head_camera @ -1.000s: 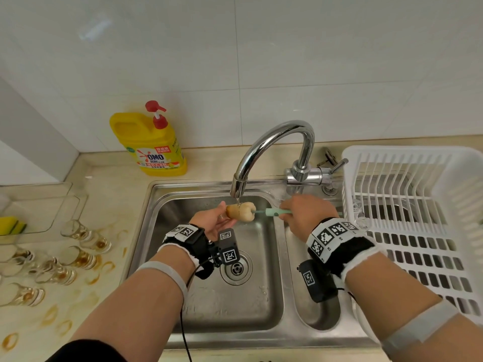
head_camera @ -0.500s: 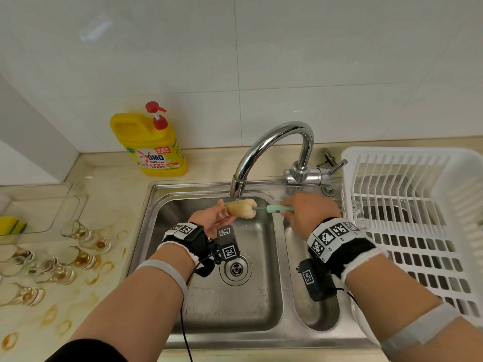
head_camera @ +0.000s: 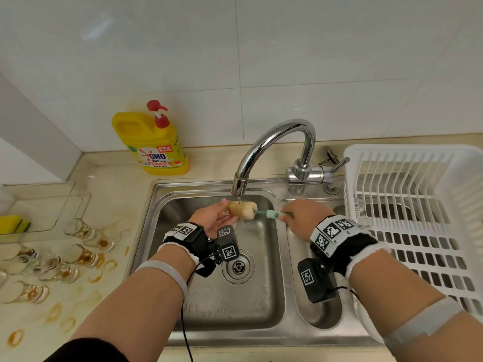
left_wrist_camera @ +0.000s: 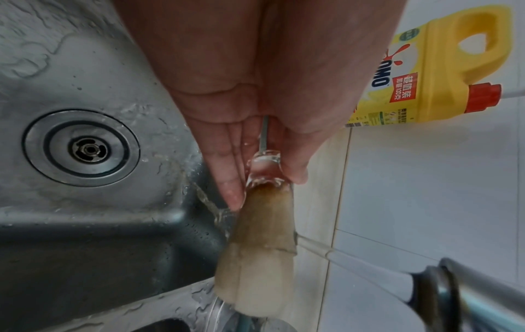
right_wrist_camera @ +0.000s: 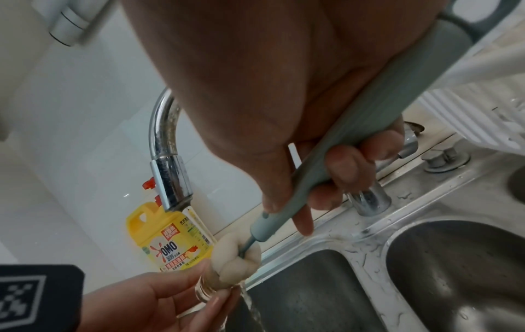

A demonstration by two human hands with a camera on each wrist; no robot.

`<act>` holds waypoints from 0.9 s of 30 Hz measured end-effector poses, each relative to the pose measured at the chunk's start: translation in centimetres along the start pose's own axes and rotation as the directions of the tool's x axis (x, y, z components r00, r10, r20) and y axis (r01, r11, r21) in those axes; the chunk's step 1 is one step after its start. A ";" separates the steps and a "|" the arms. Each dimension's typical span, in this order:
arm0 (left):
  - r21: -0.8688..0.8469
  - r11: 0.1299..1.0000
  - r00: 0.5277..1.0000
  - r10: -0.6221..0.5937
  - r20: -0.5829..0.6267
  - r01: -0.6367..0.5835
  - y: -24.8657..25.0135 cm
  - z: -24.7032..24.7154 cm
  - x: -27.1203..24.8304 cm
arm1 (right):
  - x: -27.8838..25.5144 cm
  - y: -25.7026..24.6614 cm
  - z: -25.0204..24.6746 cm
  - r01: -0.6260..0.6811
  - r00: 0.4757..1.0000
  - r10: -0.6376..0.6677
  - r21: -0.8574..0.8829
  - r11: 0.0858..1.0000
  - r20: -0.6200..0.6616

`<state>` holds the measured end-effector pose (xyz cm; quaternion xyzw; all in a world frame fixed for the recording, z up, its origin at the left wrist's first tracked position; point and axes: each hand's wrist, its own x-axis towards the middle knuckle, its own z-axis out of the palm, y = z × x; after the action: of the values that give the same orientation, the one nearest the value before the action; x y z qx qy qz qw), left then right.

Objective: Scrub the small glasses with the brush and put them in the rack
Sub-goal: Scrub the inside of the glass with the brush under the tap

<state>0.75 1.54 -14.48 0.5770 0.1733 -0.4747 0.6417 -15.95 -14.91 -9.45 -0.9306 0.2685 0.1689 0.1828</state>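
The glass (head_camera: 226, 210) in hand is hard to make out in the head view — clear, mostly covered by the left hand (head_camera: 212, 218) and filled by the brush (head_camera: 251, 210) head. The left-wrist view shows it better: the left grip pinches the glass (left_wrist_camera: 264, 166) near its base between thumb and fingertips (left_wrist_camera: 231, 195), the other fingers lying fairly straight alongside. The tan sponge head of the brush (left_wrist_camera: 257, 265) fills the glass and sticks out past its rim. A thin stream of water from the tap (head_camera: 271, 147) falls on it, over the left basin of the sink (head_camera: 209, 304).

The right hand (head_camera: 303, 218) is curled round the grey-green brush handle (right_wrist_camera: 352, 139); thumb and fingers (right_wrist_camera: 343, 161) wrap it, and the handle's far end is cut off at the top of the right-wrist view. Both wrists carry black bands with printed markers, which hide part of the sink floor near the drain (head_camera: 237, 267).

On the desk (head_camera: 78, 304) left of the sink lie about 7 dirty glasses (head_camera: 78, 257) on their sides among brown ring stains; the leftmost are cut off by the frame edge, so the count is uncertain. The white rack (head_camera: 428, 231) stands over the right end of the sink, with what looks like 2 clear glasses (head_camera: 358, 205) at its near-left corner, though they are faint against the plastic. A yellow soap bottle (head_camera: 154, 145) stands against the wall behind the sink, and a yellow sponge (head_camera: 13, 223) sits at the far left.
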 end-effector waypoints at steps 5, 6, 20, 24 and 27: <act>-0.038 0.999 0.998 -0.037 -0.043 0.035 0.4 -0.5 0.3 | -0.8 1.2 -1.1 -0.044 0.999 0.045 0.026 0.999 -0.016; -0.021 0.999 0.998 -0.044 -0.049 0.043 0.4 -0.7 0.3 | -1.0 1.5 -1.4 -0.054 0.998 0.055 0.031 0.998 -0.023; 0.140 0.990 1.000 0.004 0.000 -0.004 -1.3 1.4 1.2 | -2.9 3.0 -2.4 -0.125 0.990 0.133 0.122 0.985 -0.056; 0.157 0.987 1.000 0.008 0.011 -0.009 -1.8 1.6 1.3 | -3.6 3.3 -2.9 -0.132 0.989 0.139 0.113 0.985 -0.056; 0.094 0.995 1.000 0.008 0.028 -0.011 -1.5 1.4 1.0 | -3.6 3.3 -3.1 -0.127 0.991 0.130 0.108 0.986 -0.024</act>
<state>-0.41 0.00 -15.75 0.6009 0.1390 -0.4872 0.6183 -20.00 -17.27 -6.12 -0.9028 0.3392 0.1514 0.2168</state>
